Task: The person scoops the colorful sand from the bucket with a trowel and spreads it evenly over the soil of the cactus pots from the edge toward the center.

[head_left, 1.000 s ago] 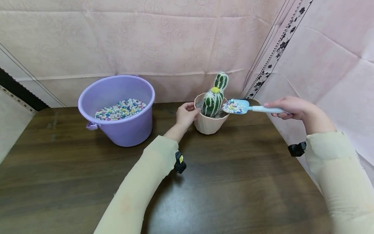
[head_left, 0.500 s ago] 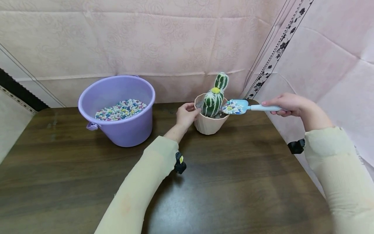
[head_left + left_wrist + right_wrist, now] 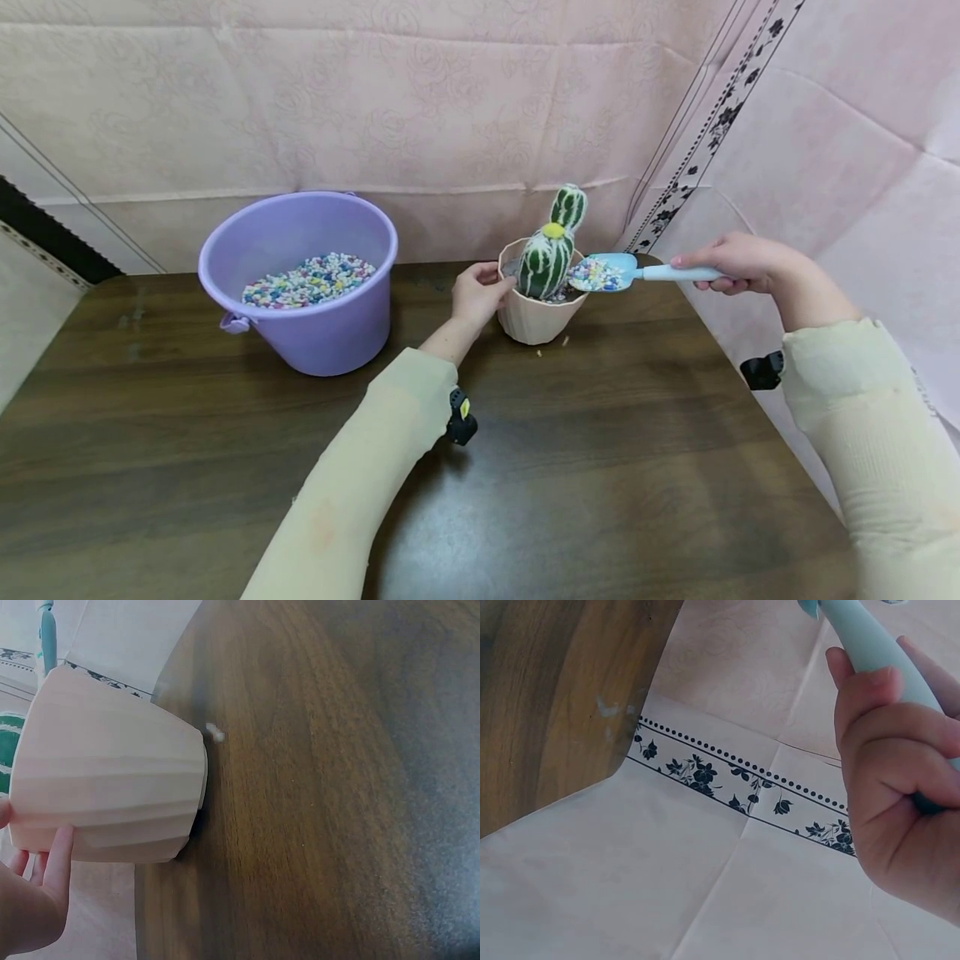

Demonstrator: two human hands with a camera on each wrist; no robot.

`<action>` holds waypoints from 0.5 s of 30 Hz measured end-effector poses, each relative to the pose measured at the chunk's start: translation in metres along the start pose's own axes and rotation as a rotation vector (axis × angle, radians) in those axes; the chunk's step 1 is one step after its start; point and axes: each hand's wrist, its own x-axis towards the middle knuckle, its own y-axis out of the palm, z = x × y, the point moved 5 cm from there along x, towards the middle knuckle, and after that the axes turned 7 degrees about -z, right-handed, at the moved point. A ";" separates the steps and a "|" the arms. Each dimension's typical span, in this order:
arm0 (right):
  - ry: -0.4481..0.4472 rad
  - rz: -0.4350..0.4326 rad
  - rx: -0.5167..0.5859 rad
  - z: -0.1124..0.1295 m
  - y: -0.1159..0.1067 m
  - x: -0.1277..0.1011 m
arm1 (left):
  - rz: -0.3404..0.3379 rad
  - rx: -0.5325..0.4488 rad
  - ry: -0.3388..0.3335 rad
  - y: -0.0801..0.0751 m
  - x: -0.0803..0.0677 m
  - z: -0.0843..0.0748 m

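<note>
A cream flowerpot (image 3: 534, 323) with a ribbed wall stands upright on the wooden table. In it is a striped green-and-white cactus (image 3: 545, 265) bearing a yellow flower. My left hand (image 3: 478, 296) holds the pot by its left rim, thumb at the edge and fingers along the outer wall in the left wrist view. With my right hand (image 3: 742, 265) I grip the handle of a light-blue trowel (image 3: 621, 268). Its blade carries multicoloured pebbles (image 3: 594, 273), and the tip overlaps the pot's right rim. The right wrist view shows curled fingers (image 3: 900, 742) around the handle.
A purple bucket (image 3: 341, 337), partly filled with similar pebbles (image 3: 311, 282), stands on the left of the table (image 3: 585, 467). Two tiny light bits (image 3: 538, 353) lie in front of the pot. Pink patterned cloth (image 3: 420, 108) hangs behind and at right.
The trowel has shifted slightly left, its tip now over the pot's rim. Some pebbles show at the cactus base, and two bits have appeared on the table. My left hand stays put.
</note>
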 end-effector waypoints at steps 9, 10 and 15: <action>-0.007 -0.005 -0.020 0.006 -0.001 0.002 | 0.007 0.007 0.005 0.000 -0.002 -0.001; -0.008 -0.006 -0.030 0.007 -0.001 0.002 | 0.008 0.006 0.004 0.000 -0.002 -0.001; -0.006 0.001 -0.063 0.011 -0.002 0.005 | 0.008 0.005 0.000 0.000 -0.001 0.000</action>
